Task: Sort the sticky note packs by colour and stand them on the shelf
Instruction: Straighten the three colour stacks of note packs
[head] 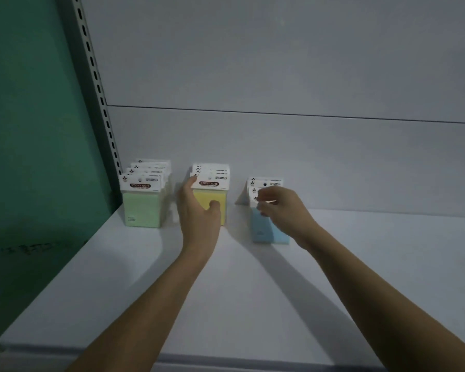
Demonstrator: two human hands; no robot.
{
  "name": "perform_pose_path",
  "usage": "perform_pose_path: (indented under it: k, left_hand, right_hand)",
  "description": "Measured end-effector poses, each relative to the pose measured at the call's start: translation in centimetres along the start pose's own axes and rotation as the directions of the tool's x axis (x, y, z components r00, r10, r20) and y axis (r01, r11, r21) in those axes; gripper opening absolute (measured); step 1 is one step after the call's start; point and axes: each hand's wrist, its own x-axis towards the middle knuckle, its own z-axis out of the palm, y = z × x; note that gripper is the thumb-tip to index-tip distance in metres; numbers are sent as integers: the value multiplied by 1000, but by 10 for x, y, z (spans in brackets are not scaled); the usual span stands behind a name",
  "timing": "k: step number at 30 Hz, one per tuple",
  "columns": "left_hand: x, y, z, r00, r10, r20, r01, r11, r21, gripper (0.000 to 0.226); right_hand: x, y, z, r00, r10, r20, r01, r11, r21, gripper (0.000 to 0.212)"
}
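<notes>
Three rows of sticky note packs stand upright on the white shelf (pixel 253 304). Several green packs (pixel 141 208) are at the left, by the upright. The yellow packs (pixel 203 201) stand in the middle, and the blue packs (pixel 263 229) to their right. My left hand (pixel 199 210) grips the front yellow pack, fingers on its left side, thumb on its face. The fingers of my right hand (pixel 279 208) pinch the white header card of the front blue pack.
A slotted metal upright (pixel 100 95) and a green side wall (pixel 32 130) bound the shelf on the left. A white back panel (pixel 279 76) rises behind the packs. The shelf's front edge (pixel 226 355) runs along the bottom.
</notes>
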Motion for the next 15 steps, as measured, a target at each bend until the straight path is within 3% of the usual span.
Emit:
perform_pose_path:
  k: [2, 4, 7, 11, 13, 15]
  left_hand:
    - [10, -5, -7, 993, -121, 12, 120, 991, 54, 69]
    - [6, -8, -11, 993, -112, 25, 109, 989, 103, 69]
    - [-5, -4, -10, 996, 3, 92, -3, 1000, 3, 54]
    - [-11, 0, 4, 894, -110, 434, 94, 994, 57, 42]
    - [-16, 0, 13, 822, -226, 523, 194, 974, 115, 55]
    - [-19, -2, 24, 762, -274, 587, 230, 962, 150, 67]
  right_hand:
    - [4, -1, 28, 993, -16, 115, 22, 999, -49, 19]
    - [7, -1, 47, 990, -2, 139, 11, 998, -57, 22]
    - [10, -5, 36, 999, -45, 14, 45, 998, -41, 35]
    - [11, 11, -19, 973, -93, -213, 44, 973, -225, 33]
    - [9, 28, -42, 984, 34, -175, -76, 968, -240, 48]
    - [6, 42, -50, 969, 247, 8, -244, 960, -135, 72]
